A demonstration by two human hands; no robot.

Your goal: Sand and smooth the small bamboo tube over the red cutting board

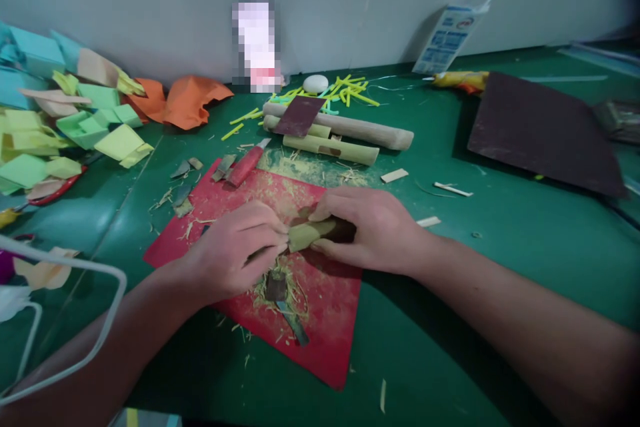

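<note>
My right hand grips a short, pale green bamboo tube, thumb below it and fingers above. At the tube's left end, the fingertips of my left hand are pinched together against it; what lies between them is hidden. Both hands are over a red sheet strewn with yellowish dust and shavings. Below the tube lie a small dark square piece and a dark narrow strip. A red-handled knife rests at the sheet's far edge.
Behind the sheet lie a cut bamboo tube, a greyish stick and a brown sandpaper-like piece. Folded coloured papers are heaped at left. A large dark brown sheet sits at right. A white wire frame stands at near left.
</note>
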